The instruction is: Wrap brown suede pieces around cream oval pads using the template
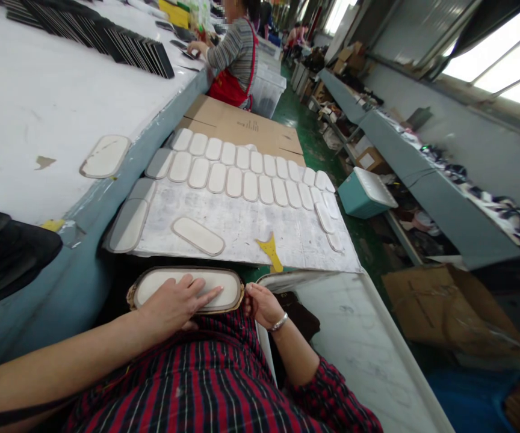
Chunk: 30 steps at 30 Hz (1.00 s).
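An oval, white-faced panel [163, 287] with a brown rim lies across my lap, its ends showing a frayed, tan edge. My left hand [176, 304] rests on its face with the fingers spread and the index finger stretched to the right. At the panel's right end, my right hand [260, 304] pinches the rim between thumb and fingers. Just beyond, a similar loose oval piece [198, 236] lies on a white-topped board [237, 225]. A yellow Y-shaped tool [269, 249] sits near the board's front edge.
Rows of oval pieces [217, 177] cover the board's far part. On the left table [52, 120] are another oval piece [105, 156], black items [7, 249] and a dark stack [120, 42]. A co-worker [237, 54] sits beyond. A whitish bin [354, 325] stands at my right.
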{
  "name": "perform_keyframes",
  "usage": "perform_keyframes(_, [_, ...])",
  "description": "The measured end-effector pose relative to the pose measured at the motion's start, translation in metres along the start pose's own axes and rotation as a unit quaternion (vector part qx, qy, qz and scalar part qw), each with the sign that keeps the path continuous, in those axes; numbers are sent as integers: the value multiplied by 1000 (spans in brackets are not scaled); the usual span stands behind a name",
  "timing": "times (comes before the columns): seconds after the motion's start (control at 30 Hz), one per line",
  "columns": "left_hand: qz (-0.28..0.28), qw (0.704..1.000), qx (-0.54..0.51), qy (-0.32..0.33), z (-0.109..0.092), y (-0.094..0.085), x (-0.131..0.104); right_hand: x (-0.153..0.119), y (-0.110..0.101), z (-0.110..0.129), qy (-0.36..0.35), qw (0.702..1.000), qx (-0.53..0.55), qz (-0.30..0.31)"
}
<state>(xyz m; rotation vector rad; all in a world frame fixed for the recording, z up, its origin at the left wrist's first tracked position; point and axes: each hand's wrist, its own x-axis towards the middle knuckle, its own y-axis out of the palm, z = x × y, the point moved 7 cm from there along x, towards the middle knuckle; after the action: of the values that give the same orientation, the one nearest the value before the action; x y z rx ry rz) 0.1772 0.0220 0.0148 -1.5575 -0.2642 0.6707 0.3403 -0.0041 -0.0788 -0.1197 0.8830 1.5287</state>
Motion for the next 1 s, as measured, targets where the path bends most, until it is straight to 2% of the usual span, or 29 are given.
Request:
perform_keyframes(0.27, [-8, 1000, 0, -6, -4, 0, -4, 5, 2, -10, -13, 996, 81, 29])
perform_keyframes(0.47, [9, 1000, -12, -10, -8, -9, -4, 5, 3, -10, -24, 993, 107, 46])
perform_keyframes(0.83, [-1, 999, -6, -38, -7, -5, 1, 7, 3, -8, -41, 993, 81, 72])
perform_keyframes(1.0, [3, 998, -4, -55, -7, -7, 0, 10, 3, -6, -22, 995, 37, 91])
